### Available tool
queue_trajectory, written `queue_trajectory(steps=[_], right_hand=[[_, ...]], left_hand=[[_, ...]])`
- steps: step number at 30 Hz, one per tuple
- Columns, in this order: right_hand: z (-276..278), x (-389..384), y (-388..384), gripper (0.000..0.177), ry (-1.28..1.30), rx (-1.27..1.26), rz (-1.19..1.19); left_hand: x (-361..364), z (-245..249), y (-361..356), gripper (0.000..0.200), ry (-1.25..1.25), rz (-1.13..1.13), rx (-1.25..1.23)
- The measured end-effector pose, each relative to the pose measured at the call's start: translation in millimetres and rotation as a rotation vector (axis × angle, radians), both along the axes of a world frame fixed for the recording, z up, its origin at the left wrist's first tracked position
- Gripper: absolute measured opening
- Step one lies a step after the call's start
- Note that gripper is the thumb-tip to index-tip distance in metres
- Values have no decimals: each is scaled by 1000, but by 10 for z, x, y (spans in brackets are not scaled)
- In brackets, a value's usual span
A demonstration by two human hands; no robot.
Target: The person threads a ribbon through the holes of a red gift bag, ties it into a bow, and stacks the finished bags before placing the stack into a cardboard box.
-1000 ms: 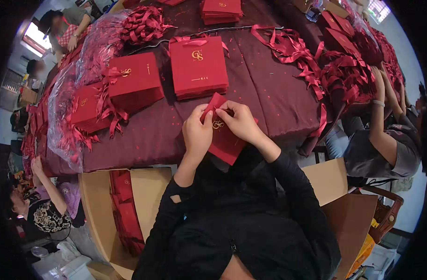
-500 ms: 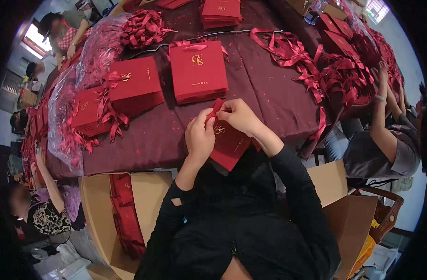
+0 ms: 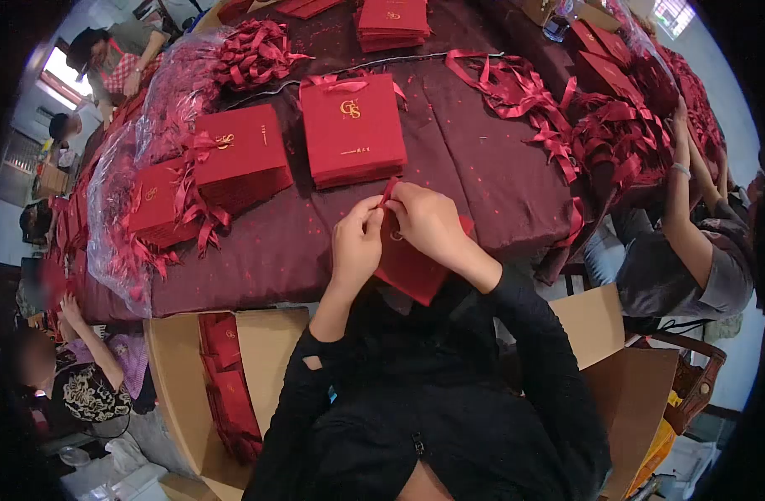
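Over my lap, at the table's front edge, hangs a red gift bag [image 3: 412,273] with a gold logo, tilted and partly covered by my hands. My left hand [image 3: 356,244] is closed, thumb and fingers pinching the red ribbon [image 3: 389,190] at the bag's top edge. Close beside it, my right hand [image 3: 433,224] also pinches the ribbon, its back turned up and hiding part of the bag. Just beyond my hands lies a stack of red gift bags [image 3: 353,125] with ribbon handles.
More bag stacks [image 3: 240,150] stand left on the dark red tablecloth [image 3: 257,280]. Loose ribbons [image 3: 516,92] lie right of centre. Below the table edge, an open carton [image 3: 178,376] holds red bags; another carton [image 3: 629,401] is at right. Co-workers sit on both sides.
My right hand has shifted slightly down over the bag, covering more of its logo. The bag has turned a little, and its right corner shows beyond my right wrist.
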State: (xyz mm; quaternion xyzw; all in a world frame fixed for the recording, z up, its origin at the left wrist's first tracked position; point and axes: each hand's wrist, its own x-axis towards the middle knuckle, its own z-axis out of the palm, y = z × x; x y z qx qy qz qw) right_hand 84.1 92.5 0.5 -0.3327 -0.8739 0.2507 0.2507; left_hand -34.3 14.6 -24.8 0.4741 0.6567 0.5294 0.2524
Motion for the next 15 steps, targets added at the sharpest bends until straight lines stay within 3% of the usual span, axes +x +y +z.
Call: queue_trajectory(steps=[2,4,7,8,11,15], right_hand=[[-32,57,-51,11,-41,184,-73],[-52,155,-42,9,-7,194,-57],[-130,249,65,8,166,26,91],[-150,249,82,8,177,33,104],[-154,238,110,9,188,-26,146],[-158,255,175,12,180,-171,140]], left_hand=[[-64,107,-18,27,-292,-165,-112],[-26,277,-35,28,-527,-204,-217],[-106,-84,62,27,-163,-257,-88],[-87,-2,56,22,-133,-190,-159],[-64,138,76,18,181,-143,-7],[-126,217,77,11,526,-234,15]])
